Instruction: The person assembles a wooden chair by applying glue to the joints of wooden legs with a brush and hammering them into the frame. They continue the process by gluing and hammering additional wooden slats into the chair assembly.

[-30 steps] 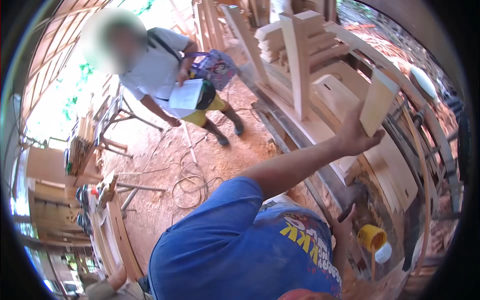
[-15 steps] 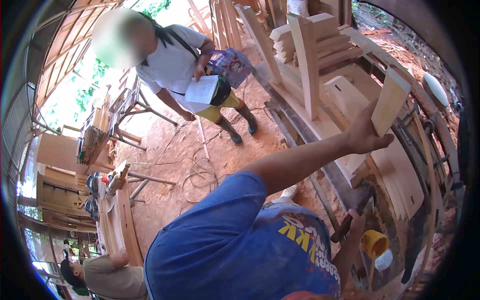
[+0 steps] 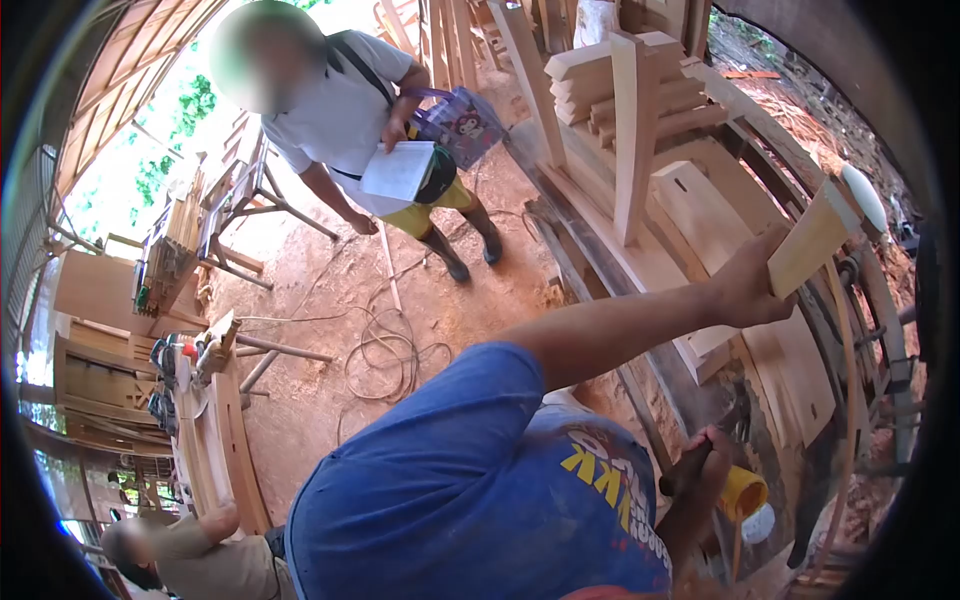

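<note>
My left hand [image 3: 750, 285] reaches out to the right, wrapped round the lower part of a short, pale wooden piece [image 3: 812, 245] that is tilted upward. Below it, close to my body, my right hand [image 3: 708, 462] is closed round the dark handle of a hammer [image 3: 682, 474]. The hammer's dark head is blurred beside the bench. Long pale boards [image 3: 790, 365] with slots lie under and beside my left hand. An upright wooden post [image 3: 632, 140] stands on the work beyond my forearm.
A person [image 3: 350, 120] holding papers and a bag stands across the floor. Another person [image 3: 200, 560] is at the lower left beside a bench [image 3: 235, 450]. Stacked wood [image 3: 590, 85] sits at the upper right. A yellow container [image 3: 743, 493] is near my right hand. Cable [image 3: 385, 360] coils on the floor.
My left hand and the wooden piece have shifted right and slightly down in view. My right hand has turned on the hammer handle. The view has shifted, and the standing person appears farther down.
</note>
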`<action>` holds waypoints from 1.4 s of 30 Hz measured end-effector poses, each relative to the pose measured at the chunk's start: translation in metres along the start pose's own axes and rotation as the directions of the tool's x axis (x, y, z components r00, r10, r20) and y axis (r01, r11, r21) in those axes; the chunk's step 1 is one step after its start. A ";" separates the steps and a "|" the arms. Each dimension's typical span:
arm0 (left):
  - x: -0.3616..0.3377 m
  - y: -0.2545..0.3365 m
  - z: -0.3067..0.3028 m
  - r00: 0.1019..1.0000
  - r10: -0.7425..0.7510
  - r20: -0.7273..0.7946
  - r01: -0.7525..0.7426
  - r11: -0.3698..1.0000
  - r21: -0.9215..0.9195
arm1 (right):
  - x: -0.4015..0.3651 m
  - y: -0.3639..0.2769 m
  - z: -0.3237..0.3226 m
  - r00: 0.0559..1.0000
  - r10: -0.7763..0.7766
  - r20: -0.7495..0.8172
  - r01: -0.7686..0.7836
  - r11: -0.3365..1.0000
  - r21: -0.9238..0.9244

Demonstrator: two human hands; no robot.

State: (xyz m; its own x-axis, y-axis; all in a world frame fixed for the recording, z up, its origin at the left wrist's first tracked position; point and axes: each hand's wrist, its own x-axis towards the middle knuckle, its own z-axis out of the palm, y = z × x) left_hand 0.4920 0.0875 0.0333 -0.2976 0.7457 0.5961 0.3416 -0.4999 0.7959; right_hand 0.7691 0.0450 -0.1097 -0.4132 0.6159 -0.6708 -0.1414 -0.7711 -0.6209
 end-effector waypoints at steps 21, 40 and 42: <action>-0.006 -0.017 0.000 0.995 0.030 -0.092 -0.026 0.999 0.043 | -0.014 0.012 0.065 0.996 0.076 -0.040 -0.083 0.972 -0.218; -0.003 -0.004 0.008 0.997 0.045 -0.065 -0.040 0.996 0.075 | -0.011 0.015 0.060 1.000 -0.023 -0.007 0.022 0.985 -0.171; -0.003 -0.007 0.008 0.994 0.089 -0.062 -0.081 0.990 0.113 | -0.010 0.017 0.057 1.000 -0.019 -0.017 0.016 0.985 -0.171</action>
State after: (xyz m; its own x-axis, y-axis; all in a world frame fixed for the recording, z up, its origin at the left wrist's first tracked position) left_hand 0.4974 0.0923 0.0252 -0.3205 0.6698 0.6698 0.4633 -0.5060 0.7276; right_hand 0.7194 0.0166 -0.0901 -0.3952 0.6330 -0.6656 0.0081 -0.7222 -0.6916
